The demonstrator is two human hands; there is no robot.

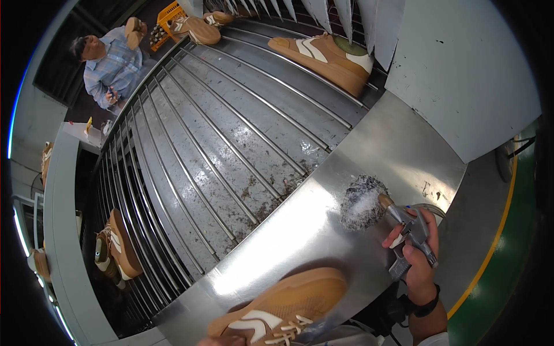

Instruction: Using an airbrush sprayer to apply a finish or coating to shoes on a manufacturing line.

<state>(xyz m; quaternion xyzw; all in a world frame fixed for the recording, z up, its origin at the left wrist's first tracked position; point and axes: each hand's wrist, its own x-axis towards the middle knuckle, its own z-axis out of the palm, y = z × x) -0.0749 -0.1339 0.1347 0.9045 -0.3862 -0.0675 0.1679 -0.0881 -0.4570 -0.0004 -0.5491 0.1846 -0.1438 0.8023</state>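
Tan shoe (283, 303) is tilted over the near edge of the desk (288, 242), by our left hand (222, 341), whose grip we cannot tell because it is cropped. Our right hand (420, 274) grips a spray gun (418, 229) aimed toward a speckled patch (362, 203). We judge this shoe unfinished: unlike another shoe (326, 57), it is off the rack (248, 118).
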